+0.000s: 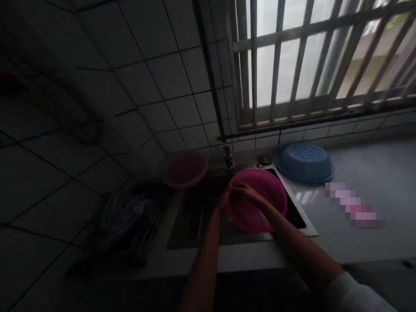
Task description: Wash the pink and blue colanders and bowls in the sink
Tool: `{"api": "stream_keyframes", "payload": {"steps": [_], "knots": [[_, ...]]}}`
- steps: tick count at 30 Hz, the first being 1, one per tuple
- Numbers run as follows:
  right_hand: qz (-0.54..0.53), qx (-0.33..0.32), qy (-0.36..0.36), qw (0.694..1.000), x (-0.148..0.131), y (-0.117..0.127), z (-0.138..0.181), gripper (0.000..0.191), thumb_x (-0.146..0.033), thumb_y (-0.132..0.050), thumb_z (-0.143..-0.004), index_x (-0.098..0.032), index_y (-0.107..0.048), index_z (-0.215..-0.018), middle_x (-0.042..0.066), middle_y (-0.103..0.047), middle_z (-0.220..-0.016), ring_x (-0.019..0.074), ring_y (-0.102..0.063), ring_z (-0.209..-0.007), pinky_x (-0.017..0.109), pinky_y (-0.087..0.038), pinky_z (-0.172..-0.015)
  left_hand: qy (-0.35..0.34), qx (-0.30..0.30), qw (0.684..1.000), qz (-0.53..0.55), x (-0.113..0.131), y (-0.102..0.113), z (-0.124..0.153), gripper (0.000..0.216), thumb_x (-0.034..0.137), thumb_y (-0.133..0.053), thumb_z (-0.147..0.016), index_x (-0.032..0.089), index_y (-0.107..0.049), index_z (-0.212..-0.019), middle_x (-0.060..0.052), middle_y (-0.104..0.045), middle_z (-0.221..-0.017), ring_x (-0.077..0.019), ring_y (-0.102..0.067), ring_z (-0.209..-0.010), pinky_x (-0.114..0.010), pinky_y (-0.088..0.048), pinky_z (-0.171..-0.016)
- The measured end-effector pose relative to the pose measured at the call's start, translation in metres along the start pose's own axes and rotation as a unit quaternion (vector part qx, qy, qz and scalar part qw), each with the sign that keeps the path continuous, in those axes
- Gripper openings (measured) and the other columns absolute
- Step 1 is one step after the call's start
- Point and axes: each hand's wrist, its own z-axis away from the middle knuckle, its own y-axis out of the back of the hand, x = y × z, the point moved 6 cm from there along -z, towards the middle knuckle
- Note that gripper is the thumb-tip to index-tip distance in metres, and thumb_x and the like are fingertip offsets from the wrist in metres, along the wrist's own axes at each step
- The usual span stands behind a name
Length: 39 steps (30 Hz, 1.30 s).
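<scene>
Dim tiled walls (175, 86) are rising behind a pale table (351, 156). Both grips are meeting at the left rim of a pink colander (274, 190): the left grip (222, 203) is lying along its outer side, the right grip (244, 190) is crossing its opening with fingers curling; how firmly either is holding cannot be told. Rightward from them the colander is spreading over the sink (234, 239), its mouth facing up toward the wearer, looking round, without one clear long axis. Farther right, a blue basket (305, 161) is resting upside down.
</scene>
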Motion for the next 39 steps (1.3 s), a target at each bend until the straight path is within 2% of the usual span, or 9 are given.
{"api": "stream_keyframes", "payload": {"steps": [4,10,12,20,25,27,32,34,39], "knots": [[0.035,-0.143,-0.057,0.987,0.016,-0.033,0.012,0.027,-0.04,-0.076,-0.078,-0.018,-0.072,-0.094,0.002,-0.07,-0.082,0.0162,-0.06,-0.067,0.027,-0.049,-0.063,-0.006,0.042,0.999,-0.031,0.007,0.018,0.005,0.056,0.069,-0.074,-0.081,0.017,-0.08,-0.1,-0.01,-0.079,-0.115,-0.0333,-0.061,-0.132,-0.044,-0.042,-0.117],[0.014,0.148,0.058,0.987,-0.008,0.021,-0.001,0.025,-0.044,-0.072,-0.078,-0.021,-0.068,-0.088,0.001,-0.068,-0.081,0.0168,-0.058,-0.069,0.027,-0.048,-0.064,0.012,-0.063,0.997,0.048,0.001,-0.006,0.005,0.062,0.072,-0.065,-0.088,0.018,-0.078,-0.117,-0.013,-0.076,-0.127,-0.0349,-0.054,-0.141,-0.051,-0.034,-0.125],[0.012,0.173,0.065,0.983,-0.011,0.027,-0.002,0.025,-0.044,-0.072,-0.078,-0.022,-0.067,-0.087,0.001,-0.067,-0.08,0.0165,-0.057,-0.068,0.027,-0.047,-0.062,-0.001,-0.071,0.996,0.053,0.001,-0.009,0.005,0.062,0.072,-0.064,-0.088,0.02,-0.077,-0.12,-0.012,-0.075,-0.13,-0.0339,-0.052,-0.143,-0.049,-0.031,-0.127],[0.042,-0.109,-0.04,0.992,0.018,-0.027,0.008,0.026,-0.04,-0.077,-0.077,-0.019,-0.073,-0.092,0.001,-0.069,-0.08,0.0161,-0.06,-0.066,0.028,-0.05,-0.064,0.038,-0.016,0.999,0.02,0.0,0.009,0.008,0.072,0.078,-0.063,-0.084,0.013,-0.079,-0.11,-0.016,-0.079,-0.115,-0.0379,-0.065,-0.127,-0.051,-0.043,-0.117],[0.038,0.136,0.041,0.989,0.002,0.022,-0.005,0.028,-0.045,-0.072,-0.077,-0.019,-0.07,-0.09,0.003,-0.071,-0.082,0.0175,-0.06,-0.068,0.028,-0.049,-0.064,-0.002,-0.052,0.997,0.057,0.003,-0.004,0.006,0.063,0.068,-0.071,-0.085,0.013,-0.078,-0.114,-0.014,-0.077,-0.122,-0.0343,-0.061,-0.133,-0.047,-0.037,-0.122],[0.034,0.161,0.048,0.985,0.0,0.03,-0.006,0.028,-0.045,-0.072,-0.076,-0.02,-0.07,-0.09,0.003,-0.072,-0.084,0.0182,-0.06,-0.07,0.029,-0.049,-0.065,-0.012,-0.055,0.996,0.064,0.001,-0.005,0.004,0.061,0.066,-0.072,-0.085,0.015,-0.078,-0.117,-0.014,-0.076,-0.126,-0.0329,-0.059,-0.136,-0.046,-0.035,-0.124],[0.052,-0.084,-0.043,0.994,0.02,-0.016,0.004,0.028,-0.042,-0.076,-0.076,-0.019,-0.074,-0.092,0.004,-0.073,-0.087,0.0182,-0.062,-0.072,0.029,-0.051,-0.066,0.011,0.01,1.0,0.02,-0.005,0.013,0.002,0.066,0.073,-0.069,-0.083,0.016,-0.08,-0.113,-0.012,-0.079,-0.118,-0.0343,-0.061,-0.133,-0.047,-0.039,-0.121],[0.059,-0.114,-0.049,0.991,0.023,-0.024,0.008,0.027,-0.041,-0.077,-0.075,-0.019,-0.074,-0.09,0.004,-0.072,-0.086,0.018,-0.062,-0.072,0.029,-0.05,-0.066,0.008,0.029,1.0,0.009,-0.003,0.017,0.002,0.067,0.074,-0.068,-0.082,0.015,-0.08,-0.111,-0.012,-0.079,-0.117,-0.0345,-0.06,-0.133,-0.048,-0.038,-0.121],[0.029,0.163,0.06,0.984,-0.005,0.026,-0.001,0.029,-0.045,-0.072,-0.074,-0.02,-0.069,-0.088,0.003,-0.07,-0.083,0.0187,-0.06,-0.071,0.029,-0.05,-0.065,-0.029,-0.022,0.998,0.051,0.001,-0.001,0.002,0.059,0.065,-0.074,-0.084,0.018,-0.077,-0.121,-0.012,-0.076,-0.127,-0.0326,-0.056,-0.139,-0.049,-0.029,-0.127]]}}
